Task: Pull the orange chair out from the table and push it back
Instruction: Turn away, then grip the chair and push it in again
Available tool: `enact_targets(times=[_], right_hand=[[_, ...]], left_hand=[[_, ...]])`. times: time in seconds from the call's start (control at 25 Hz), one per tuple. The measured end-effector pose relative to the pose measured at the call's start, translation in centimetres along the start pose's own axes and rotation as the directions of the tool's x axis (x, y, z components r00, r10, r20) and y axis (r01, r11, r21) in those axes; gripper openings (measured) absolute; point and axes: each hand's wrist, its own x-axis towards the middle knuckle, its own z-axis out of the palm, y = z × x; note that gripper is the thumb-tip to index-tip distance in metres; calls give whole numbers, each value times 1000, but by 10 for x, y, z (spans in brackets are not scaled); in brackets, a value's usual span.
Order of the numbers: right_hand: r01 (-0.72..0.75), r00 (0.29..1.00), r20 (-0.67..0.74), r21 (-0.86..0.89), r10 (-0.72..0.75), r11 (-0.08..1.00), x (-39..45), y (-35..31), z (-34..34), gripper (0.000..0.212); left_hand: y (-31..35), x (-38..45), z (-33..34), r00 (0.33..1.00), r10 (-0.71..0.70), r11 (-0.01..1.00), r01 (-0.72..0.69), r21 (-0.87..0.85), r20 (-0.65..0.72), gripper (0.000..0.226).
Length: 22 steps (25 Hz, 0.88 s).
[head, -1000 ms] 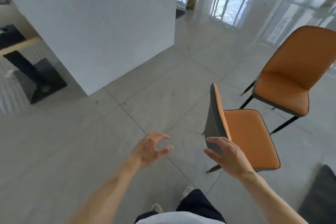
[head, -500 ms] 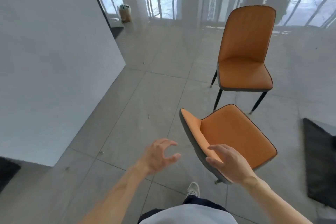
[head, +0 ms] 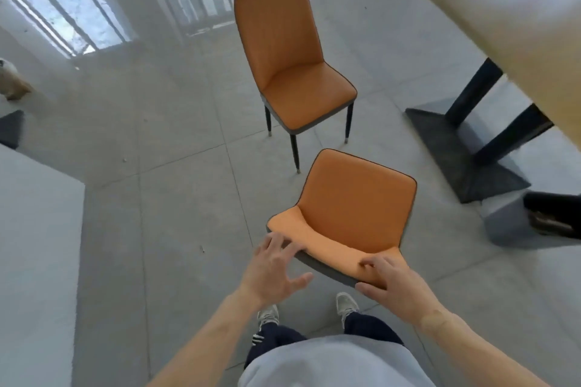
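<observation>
In the head view, the nearer orange chair (head: 349, 210) stands on the grey tiled floor (head: 176, 192) directly in front of the person, its backrest toward them and its seat facing away. It sits clear of the table (head: 515, 19), which runs along the upper right, well apart from it. The upholstery is smooth orange leather-like material edged with dark piping; the shell behind the backrest is dark grey. The seat is a rounded square, and the backrest top curves gently.

The right hand (head: 396, 284) rests on the top edge of the backrest, fingers curled over the orange face and thumb against the grey back, so this grip holds the chair. The left hand (head: 273, 267) is spread, with fingertips touching the backrest's left corner and thumb out wide, holding nothing.

A second orange chair (head: 289, 60) of the same make stands beyond, facing the person, on thin dark legs with pale tips. The table has a pale yellowish top and a black pedestal on a flat dark base (head: 462, 151). No writing or brand can be read anywhere.
</observation>
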Motion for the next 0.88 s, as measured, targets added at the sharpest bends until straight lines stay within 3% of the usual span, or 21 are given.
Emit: enact_targets(times=[0.24,0.44,0.68,0.88], right_hand=[[-312,914,-275,0,300,950,-21,-43,42,54],[-363,895,-297,-51,333,930,-31,-51,58,68],[-381,874,-349,-62,337,923,-24,-48,55,65],[-364,904,-275,-88,328,927,-10,-40,45,81]], left_hand=[[-35,34,-6,958,185,980,-196,30,219,65],[-32,53,-3,937,155,985,-169,18,313,67],[-16,58,2,961,82,995,-96,41,266,78],[-5,53,9,986,46,993,-62,99,160,87]])
